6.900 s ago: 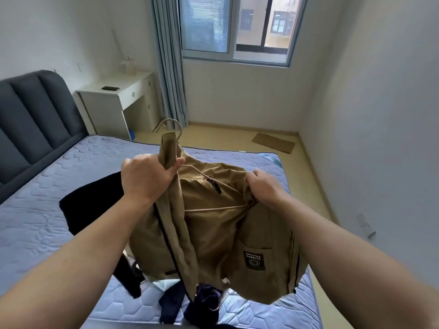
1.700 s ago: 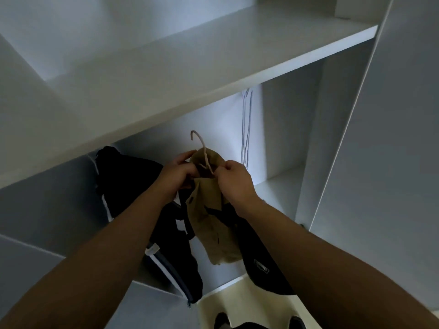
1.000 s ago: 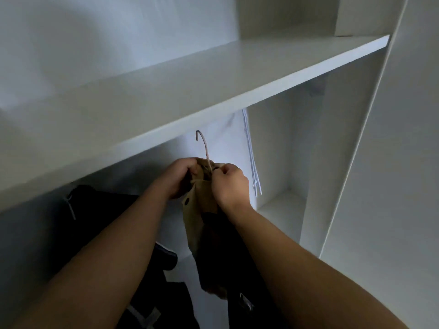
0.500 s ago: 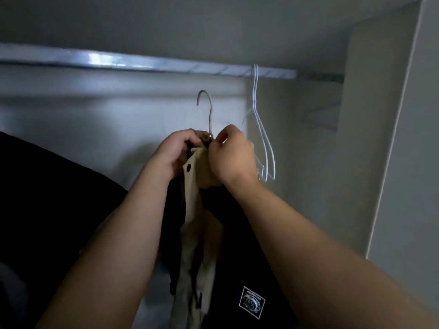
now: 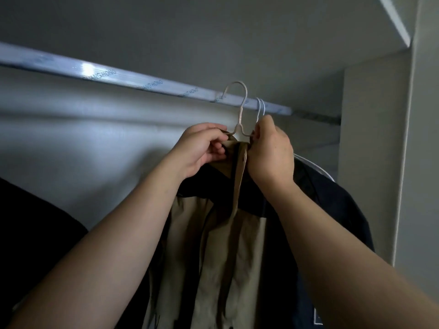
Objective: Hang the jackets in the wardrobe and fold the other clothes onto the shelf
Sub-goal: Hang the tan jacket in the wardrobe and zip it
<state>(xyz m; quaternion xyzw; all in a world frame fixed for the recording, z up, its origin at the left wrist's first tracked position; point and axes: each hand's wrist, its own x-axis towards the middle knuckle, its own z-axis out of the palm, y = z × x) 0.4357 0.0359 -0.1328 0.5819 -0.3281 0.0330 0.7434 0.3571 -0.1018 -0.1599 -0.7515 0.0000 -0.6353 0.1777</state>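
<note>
Two hands pinch the hanger [image 5: 240,117] either side of its neck, left hand [image 5: 202,149] at 9 o'clock, right hand [image 5: 270,154] at 3 o'clock, fingers curled round wire and collar. Its hook, below the rail [image 5: 142,82] half a second ago, now crests above it, at 9 o'clock of the white hangers [image 5: 260,108]. The tan jacket [image 5: 213,245] drapes at 6 o'clock; lowering should seat it.

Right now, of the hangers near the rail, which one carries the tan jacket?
The beige hanger, left of the two white hangers. Its neck rises between the left hand and the right hand, which grip the tan jacket at its collar.
</note>
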